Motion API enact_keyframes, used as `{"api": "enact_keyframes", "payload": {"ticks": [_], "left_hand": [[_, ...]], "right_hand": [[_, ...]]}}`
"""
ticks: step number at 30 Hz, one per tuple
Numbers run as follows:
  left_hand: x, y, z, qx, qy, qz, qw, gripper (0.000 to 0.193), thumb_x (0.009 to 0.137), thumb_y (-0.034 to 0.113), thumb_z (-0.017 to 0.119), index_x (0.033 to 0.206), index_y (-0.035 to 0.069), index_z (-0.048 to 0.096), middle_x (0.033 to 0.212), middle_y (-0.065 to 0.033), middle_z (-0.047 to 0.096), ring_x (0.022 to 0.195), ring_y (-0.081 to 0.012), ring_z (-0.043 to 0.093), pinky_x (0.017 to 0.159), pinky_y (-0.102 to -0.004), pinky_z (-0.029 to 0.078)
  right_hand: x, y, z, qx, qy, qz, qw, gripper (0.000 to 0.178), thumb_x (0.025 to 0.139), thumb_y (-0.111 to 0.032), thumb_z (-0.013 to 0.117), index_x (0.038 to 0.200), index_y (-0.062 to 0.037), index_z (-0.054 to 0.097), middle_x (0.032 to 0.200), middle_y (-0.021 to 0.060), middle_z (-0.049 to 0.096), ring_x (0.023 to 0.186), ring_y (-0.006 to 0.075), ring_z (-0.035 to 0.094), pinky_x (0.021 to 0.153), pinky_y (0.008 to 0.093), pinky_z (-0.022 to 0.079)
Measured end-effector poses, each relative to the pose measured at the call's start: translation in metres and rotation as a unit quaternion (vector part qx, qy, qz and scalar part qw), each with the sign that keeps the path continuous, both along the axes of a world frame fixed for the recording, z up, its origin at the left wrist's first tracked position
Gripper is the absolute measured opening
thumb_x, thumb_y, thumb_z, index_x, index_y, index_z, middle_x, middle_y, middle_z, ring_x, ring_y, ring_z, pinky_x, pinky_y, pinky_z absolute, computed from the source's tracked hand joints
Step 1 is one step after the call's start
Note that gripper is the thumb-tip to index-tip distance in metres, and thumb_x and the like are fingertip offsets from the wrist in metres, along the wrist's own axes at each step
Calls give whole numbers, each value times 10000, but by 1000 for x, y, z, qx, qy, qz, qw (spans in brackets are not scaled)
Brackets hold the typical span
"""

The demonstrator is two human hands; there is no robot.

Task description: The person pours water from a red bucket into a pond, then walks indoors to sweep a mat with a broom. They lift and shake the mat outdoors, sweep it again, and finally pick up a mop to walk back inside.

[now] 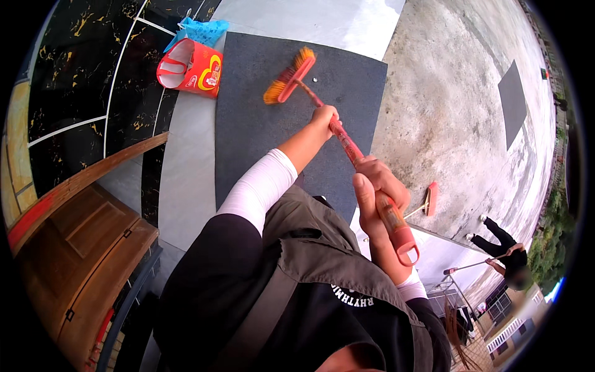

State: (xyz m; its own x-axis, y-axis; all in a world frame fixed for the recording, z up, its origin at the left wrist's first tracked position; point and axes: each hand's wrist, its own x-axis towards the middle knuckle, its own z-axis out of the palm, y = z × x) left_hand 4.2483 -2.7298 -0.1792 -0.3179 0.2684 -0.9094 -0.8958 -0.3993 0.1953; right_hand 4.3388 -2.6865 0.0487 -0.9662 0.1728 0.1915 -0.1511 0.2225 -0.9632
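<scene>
Left hand [325,121], right hand [381,186] gripping long red broom handle [347,144], spaced seemingly for leverage; orange bristles [273,93] over flat dark-grey mat [248,124]

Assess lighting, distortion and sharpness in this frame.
Head view: the pale floor strip is nearly washed out; lines between the black tiles bow near the dark rim; the broom reads clearly, while the person at right looks small and soft.
</scene>
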Motion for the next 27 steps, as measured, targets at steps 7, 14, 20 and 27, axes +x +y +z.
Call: {"api": "enact_keyframes", "payload": {"ticks": [7,14,20,27], "left_hand": [[24,53,118,133,16,-82,988,85,639,64,525,598,32,457,521,-64,454,445,-190,469,439,-293,397],[-56,13,35,-70,57,-12,996,47,605,18,456,594,37,414,530,-64,426,428,-183,460,397,-302,428],[-76,98,-23,-24,5,-136,990,79,545,0,454,578,45,398,521,-80,413,433,-202,437,419,-330,396],[-67,189,98,141,40,-170,975,108,624,67,494,541,27,439,471,-69,429,418,-192,463,371,-307,364]], "right_hand": [[12,38,99,18,56,86,995,257,710,-153,621,572,-30,442,518,49,462,488,180,466,584,353,437],[-40,63,3,-133,73,-67,986,264,771,-114,484,540,-56,372,508,29,417,493,153,431,653,359,401],[-74,91,-10,-26,9,-126,992,204,727,11,524,570,-22,399,532,46,435,500,154,429,660,324,412],[-85,150,88,61,64,27,996,209,707,-76,591,587,-30,425,525,61,450,471,192,453,567,344,452]]}}
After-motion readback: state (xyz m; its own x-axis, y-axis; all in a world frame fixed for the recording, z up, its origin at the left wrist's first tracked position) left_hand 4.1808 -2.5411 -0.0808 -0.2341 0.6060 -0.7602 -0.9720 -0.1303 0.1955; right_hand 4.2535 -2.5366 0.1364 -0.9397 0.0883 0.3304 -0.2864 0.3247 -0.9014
